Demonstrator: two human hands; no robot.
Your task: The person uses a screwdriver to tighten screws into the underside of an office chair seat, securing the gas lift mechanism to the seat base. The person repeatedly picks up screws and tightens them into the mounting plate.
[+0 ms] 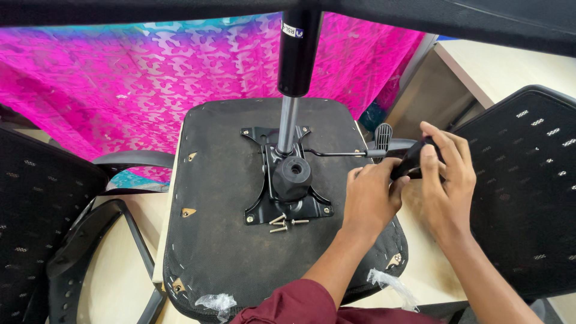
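Nearest the camera, at six o'clock, a maroon sleeve (294, 307) covers the left upper arm, and both bare forearms reach up and away toward three o'clock. Scraps of clear plastic wrap (393, 285) hang off the near edge of an upturned chair seat (222, 252), whose dark, dusty underside fills the middle of the view and rests on a pale table (120, 282).

Further out, the left hand (371, 198) is curled shut around the near end of a black handle (414, 159) at about three o'clock, just past the right edge of the seat. The right hand (447, 180) lies directly beside it, fingers folded over the far end of the same handle, so both hands are clamped on it and touching each other. What the handle belongs to is hidden under the fingers. Just beyond the hands sits a ribbed black lever paddle (383, 135) on a thin metal rod (336, 153) that runs back to the centre.

In the centre, a black metal plate (312, 207) is fixed to the seat, with a round black knob (292, 174) on it. A few loose screws (282, 223) lie at its near edge. A steel shaft (287, 123) rises from the plate into a black cylinder (298, 54) toward twelve o'clock.

At nine o'clock lie a black armrest (135, 159) and a perforated black chair back (30, 210); another perforated back (528, 192) stands at three o'clock. Farthest off, a pink and turquoise patterned cloth (150, 78) spans the background.
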